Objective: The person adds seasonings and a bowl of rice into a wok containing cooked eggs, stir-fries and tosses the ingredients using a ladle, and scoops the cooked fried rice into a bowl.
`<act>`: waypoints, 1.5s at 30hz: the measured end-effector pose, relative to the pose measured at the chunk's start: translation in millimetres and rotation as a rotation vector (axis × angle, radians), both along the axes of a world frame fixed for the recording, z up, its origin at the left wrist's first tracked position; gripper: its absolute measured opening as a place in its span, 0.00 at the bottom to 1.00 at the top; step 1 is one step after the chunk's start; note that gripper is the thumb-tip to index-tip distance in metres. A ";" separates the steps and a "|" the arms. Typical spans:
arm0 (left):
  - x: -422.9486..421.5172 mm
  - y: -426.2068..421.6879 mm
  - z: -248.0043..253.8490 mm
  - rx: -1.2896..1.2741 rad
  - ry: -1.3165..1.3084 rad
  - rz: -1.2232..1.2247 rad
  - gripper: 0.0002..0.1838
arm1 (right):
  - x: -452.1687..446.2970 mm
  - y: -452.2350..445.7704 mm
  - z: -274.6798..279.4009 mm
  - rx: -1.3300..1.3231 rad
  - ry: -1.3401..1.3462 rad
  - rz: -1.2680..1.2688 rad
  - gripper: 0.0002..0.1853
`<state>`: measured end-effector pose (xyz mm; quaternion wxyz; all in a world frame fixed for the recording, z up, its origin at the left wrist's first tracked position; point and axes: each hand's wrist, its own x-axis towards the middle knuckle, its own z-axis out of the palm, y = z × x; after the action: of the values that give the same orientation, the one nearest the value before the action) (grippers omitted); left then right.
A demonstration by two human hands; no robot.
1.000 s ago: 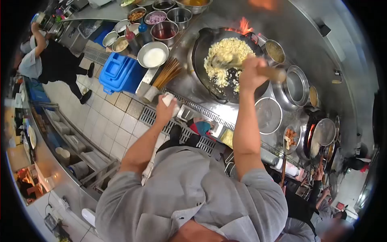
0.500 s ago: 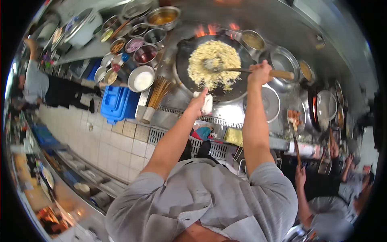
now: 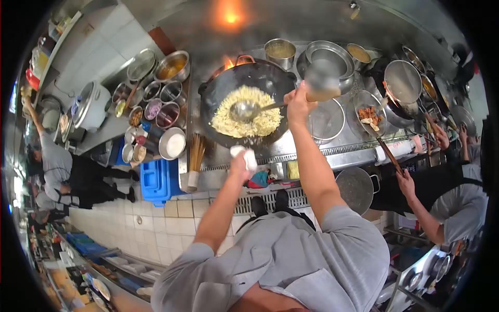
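A large dark wok (image 3: 260,78) holds pale yellow fried rice (image 3: 223,115), with flames behind its far rim. My right hand (image 3: 300,105) is closed round the handle of a metal ladle (image 3: 244,109), whose bowl rests in the rice. Close to the wok's near edge, my left hand (image 3: 240,167) grips a folded white cloth (image 3: 249,158). Whether the cloth touches the rim cannot be told. Left of the wok stand a bamboo brush (image 3: 196,153) and a bowl of white powder or grains (image 3: 172,143).
Ingredient bowls stand at the left, above a blue bin (image 3: 153,181). Right of the wok are a round strainer (image 3: 326,119), a pot (image 3: 281,52) and a basket of browned pieces (image 3: 370,112). Co-workers stand at the right (image 3: 457,182) and far left (image 3: 54,161).
The view has turned and shifted. The rice has been gathered together, and the ladle bowl has moved within it. My left hand has come from beside the brush to the wok's near edge with the cloth.
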<state>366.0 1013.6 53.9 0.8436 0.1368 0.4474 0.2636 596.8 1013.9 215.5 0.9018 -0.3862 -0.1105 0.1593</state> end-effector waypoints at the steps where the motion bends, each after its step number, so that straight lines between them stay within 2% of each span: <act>1: -19.6 -19.1 -18.7 0.045 0.031 -0.033 0.07 | 3.0 0.0 3.0 0.082 -0.041 0.006 0.21; 2: -40.7 -44.9 -40.2 0.096 0.049 -0.070 0.06 | 6.7 -7.7 7.6 0.166 -0.096 0.006 0.21; 3: -49.4 -80.9 -22.5 0.065 0.139 0.037 0.06 | 2.4 -18.8 9.2 0.242 -0.143 0.010 0.21; 4: -66.7 -100.8 -28.0 -0.078 0.077 0.031 0.07 | -2.5 -39.5 13.1 0.277 -0.157 0.053 0.21; 6: -48.4 -106.9 84.1 -0.043 -0.028 -0.002 0.08 | -12.8 -77.8 13.2 0.269 -0.116 0.067 0.21; 7: -44.3 -74.2 49.8 -0.079 -0.094 -0.027 0.13 | -14.0 -76.0 21.8 0.197 -0.123 0.067 0.21; 8: -11.6 -53.3 85.0 0.017 -0.092 -0.006 0.13 | -17.7 -77.7 27.8 0.118 -0.120 0.064 0.22; 9: 4.3 -16.2 50.3 0.005 -0.219 -0.114 0.12 | -24.5 -81.7 27.1 0.030 -0.106 0.059 0.22; 10: 23.9 19.6 -5.5 0.079 -0.289 -0.100 0.11 | -22.8 -61.6 21.2 0.041 -0.118 0.055 0.21; 11: 32.7 28.7 -33.7 0.119 -0.182 0.025 0.08 | -14.7 -31.1 -4.8 0.005 -0.159 0.004 0.21; 14: -5.2 -31.2 -67.9 0.076 -0.022 0.086 0.07 | -3.0 -4.4 8.4 0.045 -0.212 -0.031 0.23; 16: -39.0 -91.9 -48.0 -0.026 0.118 0.018 0.08 | 0.5 -27.3 25.8 0.165 -0.236 0.018 0.24; 18: -60.8 -131.4 -7.5 -0.069 0.009 0.022 0.07 | -7.7 -59.3 30.9 0.211 -0.250 0.058 0.24; 20: -36.2 -100.2 47.8 -0.140 -0.083 0.059 0.06 | -18.4 -90.9 27.8 0.156 -0.267 0.125 0.25; 21: -25.2 -69.7 52.7 -0.019 -0.191 -0.057 0.09 | -27.9 -87.1 28.0 0.010 -0.250 0.097 0.24; 22: 1.2 -32.8 37.6 -0.023 -0.068 -0.061 0.12 | -29.2 -73.7 19.1 0.034 -0.257 0.116 0.24; 23: 18.1 -11.7 39.4 -0.026 -0.141 -0.066 0.11 | -29.0 -48.9 9.8 0.042 -0.205 0.072 0.22; 24: 22.0 -1.0 11.7 -0.029 -0.178 0.021 0.10 | -26.6 -25.5 3.7 0.046 -0.155 0.028 0.21; 26: 4.9 -20.6 -23.3 0.053 -0.033 0.031 0.09 | -18.8 2.8 2.1 0.048 -0.265 -0.004 0.21; 27: -7.8 -45.3 -26.7 -0.002 0.037 0.049 0.08 | -19.1 3.9 10.0 0.119 -0.276 0.012 0.21; 30: -46.9 -125.1 -3.2 -0.004 0.199 0.016 0.07 | -21.1 -41.4 27.3 0.291 -0.371 0.096 0.22; 32: -32.4 -105.8 42.1 -0.049 0.064 0.069 0.07 | -27.2 -76.0 30.5 0.301 -0.387 0.166 0.21; 33: -24.5 -96.5 53.8 -0.088 -0.001 0.110 0.07 | -30.3 -76.7 33.3 0.224 -0.366 0.168 0.21; 34: -9.1 -63.6 49.0 -0.038 -0.090 0.035 0.09 | -35.3 -78.8 34.3 0.146 -0.343 0.168 0.21; 35: 6.6 -24.3 40.2 0.015 -0.175 -0.046 0.11 | -41.1 -81.3 33.5 0.069 -0.317 0.161 0.21; 36: 25.6 -7.3 35.1 0.028 -0.118 0.012 0.11 | -39.7 -61.7 22.3 0.005 -0.303 0.066 0.21; 37: 24.7 -3.9 20.0 0.022 -0.260 -0.022 0.10 | -33.0 -34.9 13.9 0.001 -0.287 0.022 0.20; 40: -3.8 -51.7 -33.8 0.101 0.097 -0.003 0.08 | -20.7 -11.6 18.3 0.121 -0.278 -0.001 0.20; 42: -45.6 -106.9 -56.4 0.005 0.083 -0.043 0.06 | -16.0 -24.5 30.8 0.225 -0.291 0.052 0.20; 44: -69.8 -140.8 -26.2 0.001 0.004 -0.101 0.05 | -19.7 -66.7 35.1 0.276 -0.313 0.096 0.20; 45: -51.7 -134.0 33.2 -0.063 0.021 0.036 0.05 | -22.9 -79.3 35.3 0.271 -0.326 0.111 0.20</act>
<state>314.3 879.6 87.1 0.8380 0.1050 0.4665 0.2630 574.0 934.7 250.8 0.9054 -0.2756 -0.2966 0.1278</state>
